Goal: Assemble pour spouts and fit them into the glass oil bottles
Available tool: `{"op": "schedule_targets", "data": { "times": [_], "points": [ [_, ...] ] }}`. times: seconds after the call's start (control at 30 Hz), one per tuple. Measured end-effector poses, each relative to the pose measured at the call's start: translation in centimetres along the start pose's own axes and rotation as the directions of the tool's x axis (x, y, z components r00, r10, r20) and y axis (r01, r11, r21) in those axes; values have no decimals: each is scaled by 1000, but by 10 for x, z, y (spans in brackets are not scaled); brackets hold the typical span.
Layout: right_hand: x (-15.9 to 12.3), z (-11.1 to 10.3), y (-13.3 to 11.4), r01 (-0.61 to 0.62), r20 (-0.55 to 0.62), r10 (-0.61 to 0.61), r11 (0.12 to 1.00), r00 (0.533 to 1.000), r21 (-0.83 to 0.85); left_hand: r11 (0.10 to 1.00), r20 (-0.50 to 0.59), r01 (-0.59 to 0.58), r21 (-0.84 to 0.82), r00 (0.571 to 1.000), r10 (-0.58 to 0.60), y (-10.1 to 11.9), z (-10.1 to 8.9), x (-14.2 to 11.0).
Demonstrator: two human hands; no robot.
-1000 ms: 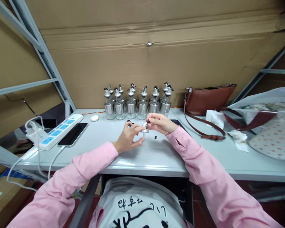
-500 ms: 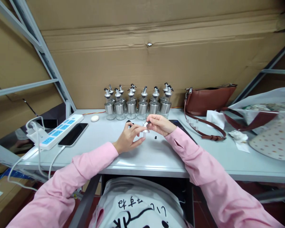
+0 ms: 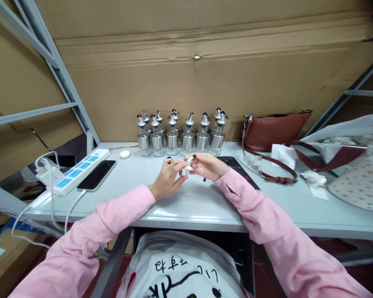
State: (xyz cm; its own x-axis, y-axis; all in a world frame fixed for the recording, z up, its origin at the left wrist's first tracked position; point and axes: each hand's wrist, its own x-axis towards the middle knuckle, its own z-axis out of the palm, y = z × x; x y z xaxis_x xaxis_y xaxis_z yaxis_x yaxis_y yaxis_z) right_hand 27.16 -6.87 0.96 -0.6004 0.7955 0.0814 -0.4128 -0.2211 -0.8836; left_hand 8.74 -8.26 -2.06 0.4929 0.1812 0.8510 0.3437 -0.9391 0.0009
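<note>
Between both hands, over the middle of the table, is a white bottle pour spout (image 3: 188,168) with a small black part at its top. The fingertips of my left hand (image 3: 167,178) close on its left side. My right hand (image 3: 209,164) grips it from the right with thumb and fingers. A black piece (image 3: 169,158) shows just behind my left knuckles, partly hidden. Close below my right hand lies a tiny black part (image 3: 204,179). Beyond the hands stand several glass and steel oil bottles (image 3: 187,142), upright in rows, with similar spouts fitted.
On the left lie a white power strip (image 3: 77,173), a phone (image 3: 97,176) with its cable and a round white object (image 3: 124,154). A dark phone (image 3: 236,167), a brown handbag (image 3: 275,130), crumpled tissue (image 3: 313,179) and a dotted bag (image 3: 357,186) are at right. Cardboard (image 3: 186,82) backs the table.
My right fingers have shifted slightly left and wrapped further around the spout. The spout has turned a little in my hands. My left hand has hardly moved.
</note>
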Motion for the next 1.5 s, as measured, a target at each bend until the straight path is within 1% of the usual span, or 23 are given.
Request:
{"op": "schedule_targets", "data": {
  "times": [0.17, 0.43, 0.53, 0.7, 0.9, 1.03, 1.1, 1.17, 1.3, 1.43, 1.5],
  "points": [
    [2, -3, 3, -12, 11, 12, 1000, 1000, -8, 999, 21, -30, 16, 999, 30, 1, 0, 1],
    [3, -7, 6, 76, -15, -79, 987, 997, -139, 997, 69, -53, 51, 996, 50, 0, 2, -1],
    [2, -5, 5, 107, -28, -113, 981, 993, -165, 997, 66, -63, 55, 996, 60, -1, 3, -2],
    [1, -4, 3, 124, -39, -134, 974, 990, -187, 996, 66, -66, 55, 996, 62, -1, 3, -2],
    [2, -5, 4, 155, -25, -162, 972, 987, -175, 996, 73, -54, 71, 996, 49, -2, 2, -2],
    [3, -3, 7, 125, -24, -128, 987, 991, -103, 996, 60, -32, 81, 998, 27, -1, 0, 0],
    [3, -2, 8, 107, -10, -108, 989, 994, -103, 995, 69, -30, 92, 997, 24, -1, 0, 1],
    [4, -2, 8, 113, -12, -115, 988, 993, -107, 996, 76, -26, 87, 997, 19, -1, -1, 2],
    [4, -3, 7, 121, -15, -122, 991, 992, -60, 999, 90, -5, 43, 996, 1, -5, -1, 3],
    [5, -6, 6, 124, -17, -126, 989, 992, -75, 998, 148, 3, -65, 989, 6, -13, -3, 3],
    [5, -7, 6, 140, -31, -142, 987, 989, -75, 995, 173, 76, -63, 983, -64, -19, -5, 3]
  ]
}}
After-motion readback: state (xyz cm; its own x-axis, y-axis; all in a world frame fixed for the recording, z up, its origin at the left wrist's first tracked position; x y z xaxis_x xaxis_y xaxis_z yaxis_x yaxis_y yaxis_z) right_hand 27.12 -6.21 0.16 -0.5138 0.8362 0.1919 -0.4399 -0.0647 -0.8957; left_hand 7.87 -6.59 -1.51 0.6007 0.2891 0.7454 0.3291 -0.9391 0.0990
